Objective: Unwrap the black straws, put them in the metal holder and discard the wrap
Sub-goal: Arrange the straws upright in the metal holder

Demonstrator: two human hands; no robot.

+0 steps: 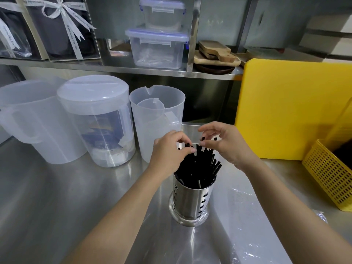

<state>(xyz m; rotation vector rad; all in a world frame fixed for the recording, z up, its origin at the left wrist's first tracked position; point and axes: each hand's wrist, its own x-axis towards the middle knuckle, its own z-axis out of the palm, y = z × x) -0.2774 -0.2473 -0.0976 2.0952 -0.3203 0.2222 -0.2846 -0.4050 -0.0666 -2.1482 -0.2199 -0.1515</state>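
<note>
A bundle of black straws (198, 166) stands upright in the perforated metal holder (191, 203) on the steel counter. My left hand (169, 149) rests on the straw tops from the left, its fingertips pinching a few of them. My right hand (226, 145) hovers at the tops from the right, thumb and forefinger nearly closed around a straw tip. Clear plastic wrap (247, 221) lies flat and crinkled on the counter to the right of the holder and towards me.
Three translucent plastic pitchers (95, 119) stand behind and left of the holder. A yellow cutting board (289, 109) leans at the back right, a yellow mesh basket (331, 174) sits at the right edge. A shelf above carries lidded boxes (158, 46) and wooden boards.
</note>
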